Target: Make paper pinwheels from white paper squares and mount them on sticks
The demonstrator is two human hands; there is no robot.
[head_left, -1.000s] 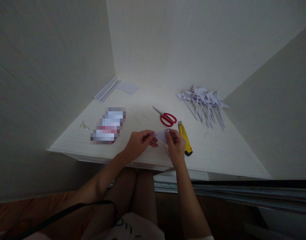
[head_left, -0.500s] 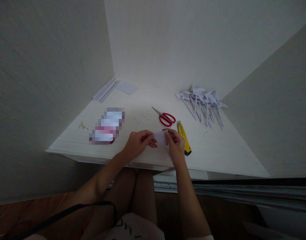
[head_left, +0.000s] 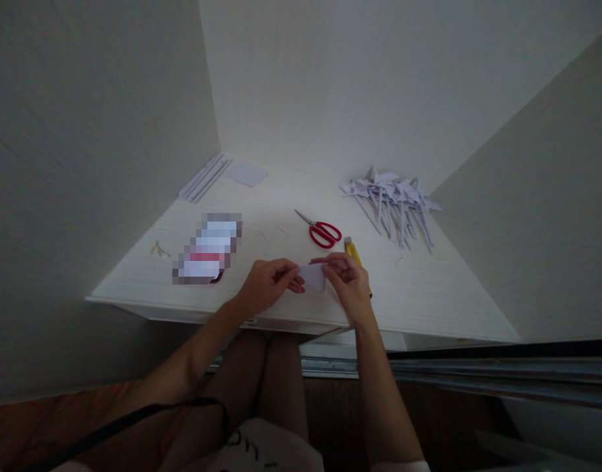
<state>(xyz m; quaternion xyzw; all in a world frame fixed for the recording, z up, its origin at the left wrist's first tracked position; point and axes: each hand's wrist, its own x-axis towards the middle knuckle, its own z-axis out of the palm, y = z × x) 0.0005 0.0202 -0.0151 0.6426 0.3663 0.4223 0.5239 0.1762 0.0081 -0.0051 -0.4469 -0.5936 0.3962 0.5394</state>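
A small piece of white paper [head_left: 313, 276] is held up over the front edge of the white table. My left hand [head_left: 270, 283] pinches its left end between thumb and fingers. On its right side, my right hand [head_left: 348, 278] grips the paper's upper corner with thumb and fingertips. Just behind the right hand lies a yellow box cutter [head_left: 354, 250], partly covered by that hand. Scissors with red handles [head_left: 324, 234] rest farther back, blades pointing to the back left.
Several paper pinwheels [head_left: 392, 193] on paper sticks are heaped at the back right. White paper sticks [head_left: 205, 177] and a flat paper sheet [head_left: 246, 174] lie at the back left. A phone [head_left: 209, 249], blurred out, lies left of my hands. Walls enclose the white table [head_left: 443, 295].
My right hand has shifted slightly right and turned, now covering more of the box cutter. More of the paper's face shows between the hands. The whole view has moved a little.
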